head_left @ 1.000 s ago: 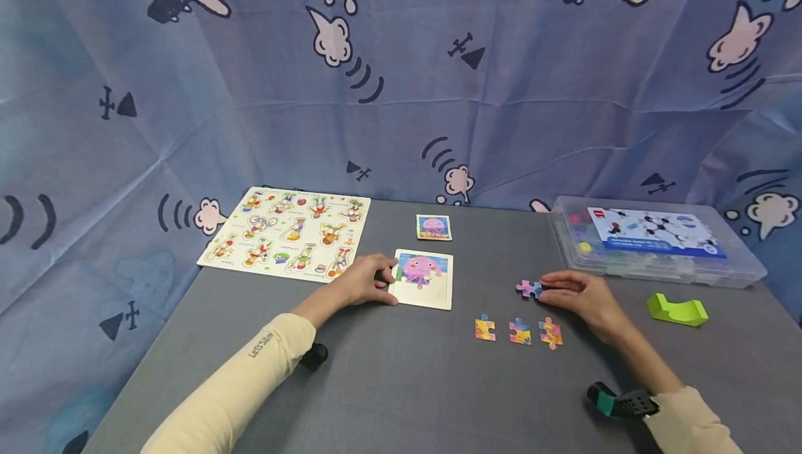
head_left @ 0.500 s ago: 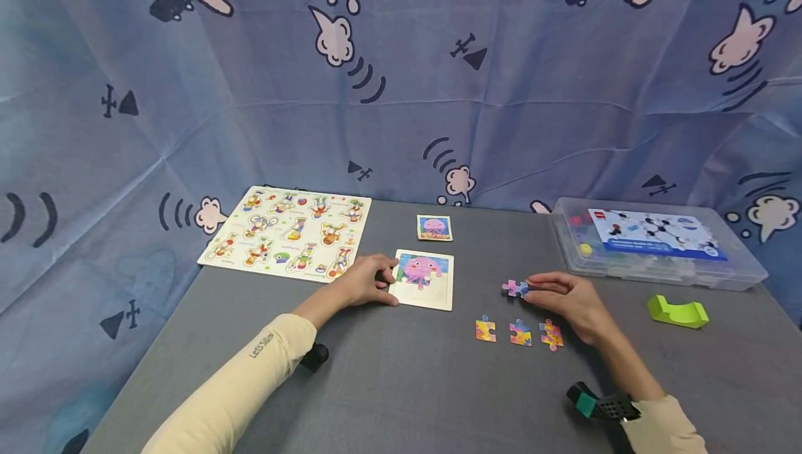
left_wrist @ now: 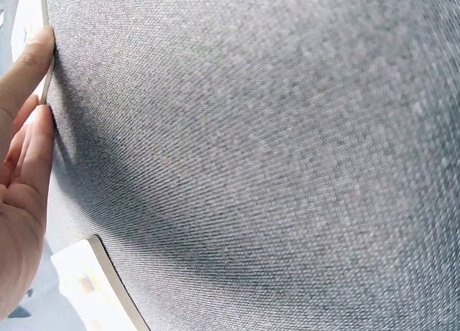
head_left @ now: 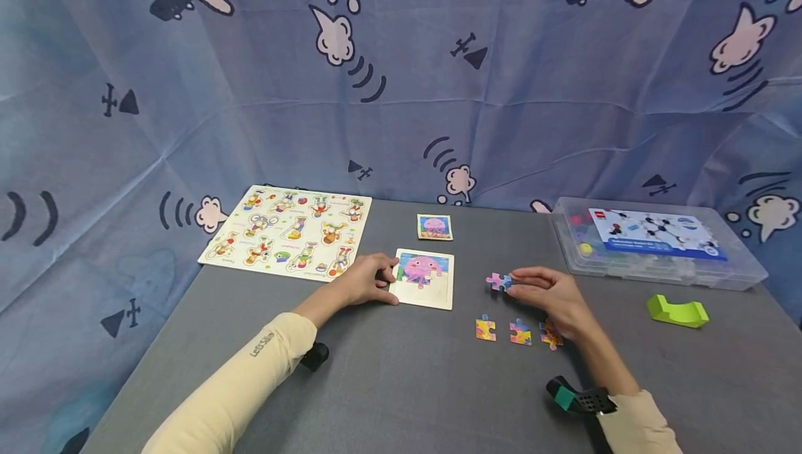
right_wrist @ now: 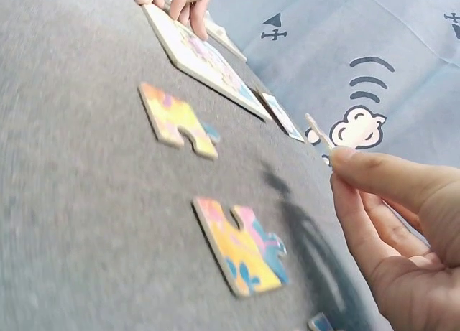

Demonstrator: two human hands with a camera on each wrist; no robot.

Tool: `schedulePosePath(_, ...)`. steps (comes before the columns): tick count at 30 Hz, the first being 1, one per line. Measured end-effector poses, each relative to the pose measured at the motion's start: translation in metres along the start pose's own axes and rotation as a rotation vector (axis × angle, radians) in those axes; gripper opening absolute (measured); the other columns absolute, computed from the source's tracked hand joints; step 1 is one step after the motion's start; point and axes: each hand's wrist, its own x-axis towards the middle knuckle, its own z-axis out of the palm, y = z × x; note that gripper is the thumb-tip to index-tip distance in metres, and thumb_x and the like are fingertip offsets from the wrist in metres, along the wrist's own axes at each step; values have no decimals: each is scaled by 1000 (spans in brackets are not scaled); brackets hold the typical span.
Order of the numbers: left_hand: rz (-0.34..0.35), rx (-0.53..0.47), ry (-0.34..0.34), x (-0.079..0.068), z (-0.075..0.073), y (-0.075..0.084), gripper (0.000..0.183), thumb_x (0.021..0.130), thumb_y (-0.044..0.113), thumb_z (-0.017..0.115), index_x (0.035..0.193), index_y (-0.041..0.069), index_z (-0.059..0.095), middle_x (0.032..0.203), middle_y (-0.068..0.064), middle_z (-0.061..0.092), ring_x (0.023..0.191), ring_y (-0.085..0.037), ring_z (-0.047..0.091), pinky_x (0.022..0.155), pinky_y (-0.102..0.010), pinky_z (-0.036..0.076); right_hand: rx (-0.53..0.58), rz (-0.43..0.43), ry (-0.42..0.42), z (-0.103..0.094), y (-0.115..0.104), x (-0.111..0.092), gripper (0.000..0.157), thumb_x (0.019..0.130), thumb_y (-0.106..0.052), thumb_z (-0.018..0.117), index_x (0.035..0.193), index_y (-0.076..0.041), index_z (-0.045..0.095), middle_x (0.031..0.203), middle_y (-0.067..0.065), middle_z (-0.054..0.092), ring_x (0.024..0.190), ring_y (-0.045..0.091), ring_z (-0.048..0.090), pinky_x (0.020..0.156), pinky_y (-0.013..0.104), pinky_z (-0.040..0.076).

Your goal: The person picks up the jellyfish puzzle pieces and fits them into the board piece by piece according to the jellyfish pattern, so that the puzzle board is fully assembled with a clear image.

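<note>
My left hand [head_left: 360, 281] holds the near-left edge of a small square puzzle board [head_left: 432, 299], thumb and fingertips on its rim. Part of a pink octopus picture fills the board's upper half; bare wood shows below. Between thumb and fingers, my right hand [head_left: 554, 297] pinches a pink and blue jigsaw piece [head_left: 497, 282], raised over the table right of the board. In the right wrist view this piece [right_wrist: 318, 130] appears nearly edge-on. Three loose pieces lie in a row nearer me: a yellow one [head_left: 484, 330], a yellow-blue one [head_left: 519, 334] and a yellow-pink one [head_left: 553, 339], partly hidden by the right hand.
Behind the board lies a small octopus picture card [head_left: 434, 227]. A large board of cartoon figures [head_left: 294, 231] is at the left. At the right stand a clear plastic case [head_left: 658, 241] and a green curved block [head_left: 678, 312]. A patterned curtain [head_left: 401, 78] hangs behind the table.
My right hand has moved left toward the puzzle board, carrying the jigsaw piece, and now overlaps the rightmost loose piece. The left hand has stayed at the board's edge.
</note>
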Motion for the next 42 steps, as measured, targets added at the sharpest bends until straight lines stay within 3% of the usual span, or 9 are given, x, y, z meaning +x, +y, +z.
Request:
schedulePosePath(18, 0, 15, -7, 1, -3, 1, 25, 71, 10, 85, 81, 2, 64, 135, -18, 52, 118, -28, 55, 79, -15, 51, -36, 26, 39, 30, -2, 16, 46, 78, -3, 78, 117, 12, 58, 93, -7, 71, 86, 4, 66, 76, 22, 55)
schedulePosePath(31, -1, 2, -14, 1, -2, 0, 26, 72, 10, 85, 84, 1, 64, 136, -18, 52, 118, -27, 55, 80, -16, 51, 28, 24, 38, 54, 5, 27, 48, 77, 2, 76, 118, 16, 55, 97, 1, 70, 85, 5, 67, 77, 23, 55)
schedulePosePath(38, -1, 21, -12, 1, -2, 1, 26, 71, 11, 85, 81, 2, 63, 137, -18, 51, 119, -28, 54, 79, -15, 51, 87, -42, 28, 69, 7, 31, 40, 74, 5, 78, 110, 13, 62, 94, 5, 72, 83, 7, 68, 73, 22, 55)
schedulePosePath(42, 8, 26, -11, 0, -2, 1, 26, 71, 11, 85, 81, 1, 63, 136, -18, 52, 119, -28, 54, 78, -14, 51, 72, -10, 20, 77, 7, 34, 42, 76, 9, 74, 114, 18, 57, 98, 12, 71, 82, 7, 68, 75, 23, 55)
